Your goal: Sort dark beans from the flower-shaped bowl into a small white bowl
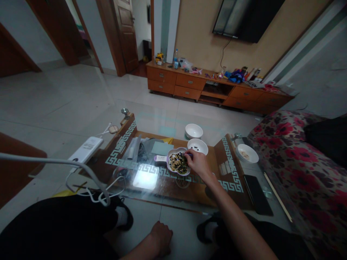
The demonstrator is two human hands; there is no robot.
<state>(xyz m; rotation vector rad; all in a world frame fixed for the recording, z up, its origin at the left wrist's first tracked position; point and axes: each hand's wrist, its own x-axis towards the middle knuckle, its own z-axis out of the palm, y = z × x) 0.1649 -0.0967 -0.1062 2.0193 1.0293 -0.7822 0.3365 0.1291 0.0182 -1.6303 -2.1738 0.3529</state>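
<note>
My right hand [198, 164] reaches over the right edge of a white, scallop-edged dish with a short handle [160, 158]. Mixed beans and grains [177, 163], black, yellow and green, fill the dish. The thumb and fingertips are pinched together at the beans; anything between them is too small to make out. Just behind the hand stands a white bowl [203, 145] with a few black beans in it. Below the table's front edge hangs my left hand [162, 236], fingers curled, touching none of the dishes.
A second white bowl [194, 130] stands farther back on the glass table [168, 186]. At the right are a bowl [251, 155] with pale bits, a black tablet-like slab [258, 195] and a thin stick [278, 196]. A white power strip [86, 151] with cables lies left.
</note>
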